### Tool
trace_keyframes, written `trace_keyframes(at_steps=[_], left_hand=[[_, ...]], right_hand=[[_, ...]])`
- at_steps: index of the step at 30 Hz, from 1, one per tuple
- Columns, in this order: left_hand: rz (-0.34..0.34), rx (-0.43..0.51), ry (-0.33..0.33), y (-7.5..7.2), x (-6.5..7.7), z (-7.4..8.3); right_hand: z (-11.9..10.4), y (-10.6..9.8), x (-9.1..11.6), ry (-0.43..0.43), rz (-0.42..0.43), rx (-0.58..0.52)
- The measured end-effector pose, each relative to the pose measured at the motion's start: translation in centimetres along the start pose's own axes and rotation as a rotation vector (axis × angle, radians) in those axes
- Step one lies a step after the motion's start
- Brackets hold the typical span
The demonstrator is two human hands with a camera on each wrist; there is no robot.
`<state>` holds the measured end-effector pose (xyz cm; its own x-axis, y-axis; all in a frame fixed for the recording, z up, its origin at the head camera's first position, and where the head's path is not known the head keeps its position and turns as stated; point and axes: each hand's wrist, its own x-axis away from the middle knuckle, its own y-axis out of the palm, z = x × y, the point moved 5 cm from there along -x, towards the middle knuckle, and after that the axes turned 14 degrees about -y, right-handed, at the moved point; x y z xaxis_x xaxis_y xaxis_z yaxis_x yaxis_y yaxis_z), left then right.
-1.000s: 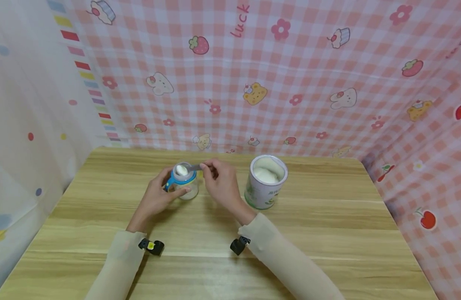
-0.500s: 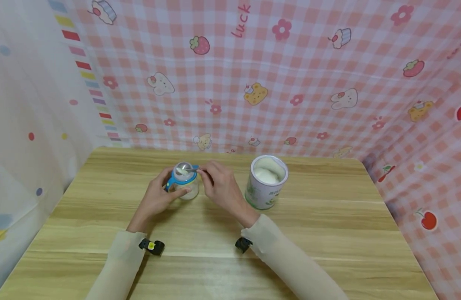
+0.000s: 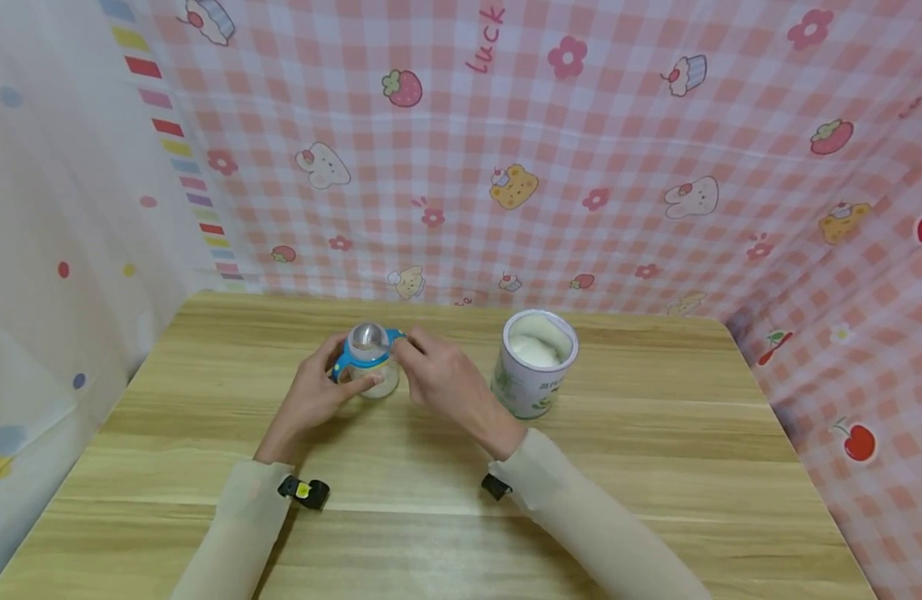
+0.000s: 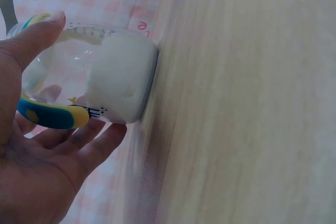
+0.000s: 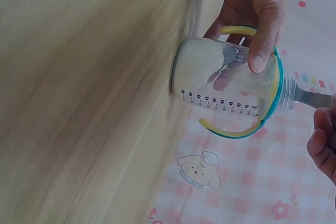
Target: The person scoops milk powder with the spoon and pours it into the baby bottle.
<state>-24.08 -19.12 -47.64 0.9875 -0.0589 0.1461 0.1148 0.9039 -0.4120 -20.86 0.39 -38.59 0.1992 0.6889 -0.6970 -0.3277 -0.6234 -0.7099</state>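
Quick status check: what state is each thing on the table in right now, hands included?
Baby bottle: upright on the table, uncapped, white powder filling its bottom.
Spoon: turned over the bottle's mouth, handle pinched.
Powder can: upright, lid off, powder inside.
Left hand: gripping the bottle's body.
Right hand: pinching the spoon handle.
Table: bears bottle and can.
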Motion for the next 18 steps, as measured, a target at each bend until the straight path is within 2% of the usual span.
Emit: trace_keyframes(at_steps=[12,18], left_hand=[[0.001,-0.015,-0.002,0.14,0.08,0.25],[0.005,-0.011,-0.007,0.08,0.12,0.09]], right_hand=[[-0.41,-0.18,0.22,-0.046,-0.132,0.077],[-0.53,-0.09,0.38,-0.044,-0.144,0.1]])
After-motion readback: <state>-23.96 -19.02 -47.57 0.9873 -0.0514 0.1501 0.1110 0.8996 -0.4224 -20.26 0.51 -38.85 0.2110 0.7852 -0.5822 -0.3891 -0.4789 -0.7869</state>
